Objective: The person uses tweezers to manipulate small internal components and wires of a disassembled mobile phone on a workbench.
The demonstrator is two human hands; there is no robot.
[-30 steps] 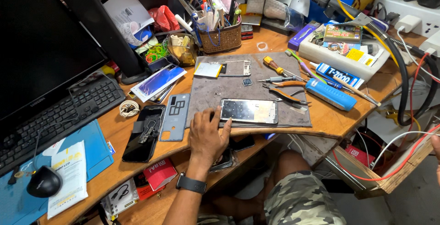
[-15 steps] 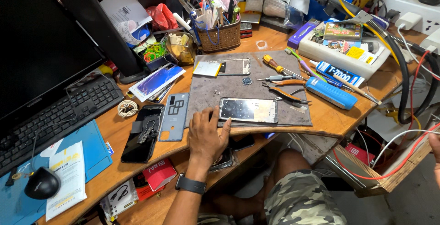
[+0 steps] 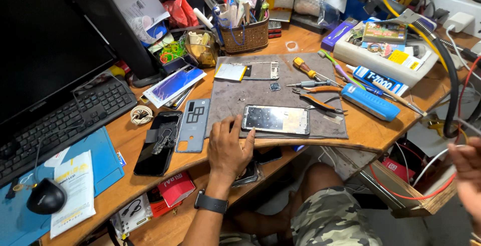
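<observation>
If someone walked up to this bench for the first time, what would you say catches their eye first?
Most likely the opened phone lying face up on the grey mat at the desk's front edge, with the left hand resting flat beside it, fingertips at its end. Next, the blue tube and the screwdriver to the right on the mat's far side. The right hand shows only at the picture's right edge, off the desk.

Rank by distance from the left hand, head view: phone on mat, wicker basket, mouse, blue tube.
From the left hand:
1. Phone, touching its fingertips, right of it.
2. Blue tube, right.
3. Wicker basket, desk back.
4. Mouse, far left.
</observation>
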